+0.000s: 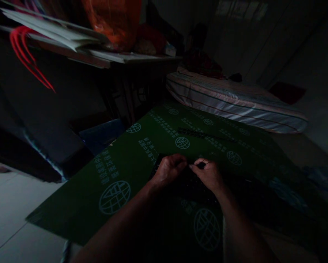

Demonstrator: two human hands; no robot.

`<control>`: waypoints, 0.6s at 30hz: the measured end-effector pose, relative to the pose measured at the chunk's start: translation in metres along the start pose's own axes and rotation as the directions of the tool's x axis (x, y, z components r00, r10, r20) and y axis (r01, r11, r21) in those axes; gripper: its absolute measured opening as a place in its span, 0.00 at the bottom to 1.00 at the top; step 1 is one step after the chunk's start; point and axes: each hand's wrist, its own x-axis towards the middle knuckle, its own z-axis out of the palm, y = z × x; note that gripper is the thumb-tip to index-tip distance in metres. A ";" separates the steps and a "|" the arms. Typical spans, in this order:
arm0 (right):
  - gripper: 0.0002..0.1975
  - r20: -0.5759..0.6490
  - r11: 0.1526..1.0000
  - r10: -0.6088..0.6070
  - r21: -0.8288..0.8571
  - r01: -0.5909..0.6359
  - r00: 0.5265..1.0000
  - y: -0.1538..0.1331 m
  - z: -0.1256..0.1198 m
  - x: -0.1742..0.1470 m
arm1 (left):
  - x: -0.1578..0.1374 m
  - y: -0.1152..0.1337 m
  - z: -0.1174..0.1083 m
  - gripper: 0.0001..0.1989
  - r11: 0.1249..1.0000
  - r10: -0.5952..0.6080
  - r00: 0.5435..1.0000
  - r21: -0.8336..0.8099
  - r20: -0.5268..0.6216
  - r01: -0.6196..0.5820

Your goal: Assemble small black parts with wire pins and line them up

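Observation:
My left hand (169, 168) and my right hand (207, 173) are close together over the green board (142, 160), their fingertips almost meeting. Both are closed in a pinch. Whatever they pinch is too small and dark to make out. Beneath them lies a flat black piece (189, 186) dotted with small pale specks, partly covered by my hands and forearms. Farther back on the board rests a narrow dark strip (192, 132) of small segments, with a thin tail stretching right.
A striped mattress (235, 98) lies beyond the board. On the left, a raised table holds papers (51, 29), an orange bag (114, 22) and hanging red cords (29, 60). A blue flat object (102, 133) sits below it. Bluish crumpled material (288, 193) lies at right.

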 end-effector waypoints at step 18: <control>0.05 -0.198 0.981 -0.142 -0.159 0.111 0.970 -0.008 0.015 0.001 | 0.009 0.004 0.019 0.12 0.743 0.120 0.968 0.627 0.219 -0.233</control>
